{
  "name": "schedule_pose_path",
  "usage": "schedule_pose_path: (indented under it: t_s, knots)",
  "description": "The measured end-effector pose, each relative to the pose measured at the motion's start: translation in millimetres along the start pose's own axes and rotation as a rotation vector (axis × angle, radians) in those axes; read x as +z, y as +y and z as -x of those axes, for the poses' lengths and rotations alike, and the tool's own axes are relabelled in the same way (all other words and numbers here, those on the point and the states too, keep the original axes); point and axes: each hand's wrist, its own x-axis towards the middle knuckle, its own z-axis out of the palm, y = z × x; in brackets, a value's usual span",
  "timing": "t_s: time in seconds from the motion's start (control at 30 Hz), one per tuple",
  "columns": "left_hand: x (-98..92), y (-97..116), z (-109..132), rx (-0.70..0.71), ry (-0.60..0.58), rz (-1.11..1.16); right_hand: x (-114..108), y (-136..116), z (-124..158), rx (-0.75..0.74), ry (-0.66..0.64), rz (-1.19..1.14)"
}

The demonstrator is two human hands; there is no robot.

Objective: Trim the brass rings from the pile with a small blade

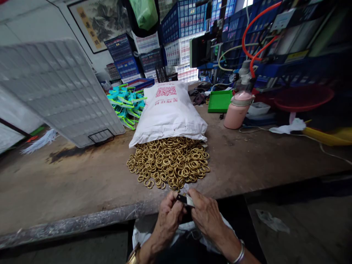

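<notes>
My right hand is closed around a small knife-like tool with a dark flat blade and a pale, wrapped-looking grip. The blade points left, toward the fingertips of my left hand. That hand is pinched, and what lies between its fingers is too small and too hidden to name. Both hands are at the table's front edge, just below a heap of brass-coloured rings. The rings spill from the mouth of a white woven sack with red print, which lies on its side.
A translucent ribbed panel leans at the left. Blue-green plastic pieces are piled beside the sack. To the right are a green tray, a pink bottle and a red dish. A pale cloth hangs over my lap.
</notes>
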Motion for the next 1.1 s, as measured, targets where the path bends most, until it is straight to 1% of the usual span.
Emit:
schedule_pose_path:
  t_s: [0.13, 0.23, 0.33, 0.43, 0.53, 0.63, 0.7, 0.77, 0.9, 0.97, 1.1]
  knots:
    - [-1.8, -3.1, -1.3, 0.011, -0.002, -0.001, 1.5, -1.3, -0.7, 0.005, -0.007, 0.028]
    - [-4.6, -5.1, -0.6, 0.036, -0.012, -0.003, 2.6, 0.0, -1.9, -0.005, -0.047, 0.01]
    - [-6.0, -0.8, 6.3, 0.08, -0.031, -0.037, 2.9, 6.7, -3.3, -0.003, -0.091, -0.004]
    - [-5.2, 7.2, 15.6, 0.101, -0.091, -0.056, 0.8, 15.3, -5.1, 0.032, -0.053, 0.024]
    - [-4.1, 10.3, 17.1, 0.057, -0.135, 0.08, -2.9, 19.8, -11.1, 0.065, 0.048, 0.017]
    - [-5.2, 6.9, 10.7, 0.002, -0.119, 0.237, -6.0, 21.4, -25.1, 0.109, 0.182, -0.012]
    - [-6.9, 4.4, 6.5, -0.025, -0.107, 0.29, -7.1, 22.7, -37.5, 0.123, 0.24, -0.012]
    - [-8.9, 3.4, 4.5, -0.04, -0.094, 0.344, -7.7, 23.7, -49.6, 0.136, 0.25, 0.02]
    - [-13.8, 4.2, 4.9, -0.094, -0.1, 0.494, -8.9, 21.1, -65.2, 0.138, 0.196, 0.133]
    - [-17.3, 2.5, 4.9, -0.139, -0.107, 0.554, -9.7, 17.9, -67.9, 0.135, 0.176, 0.176]
    - [-24.3, -6.1, 2.5, -0.202, -0.08, 0.678, -9.0, 15.9, -67.9, 0.164, 0.166, 0.201]
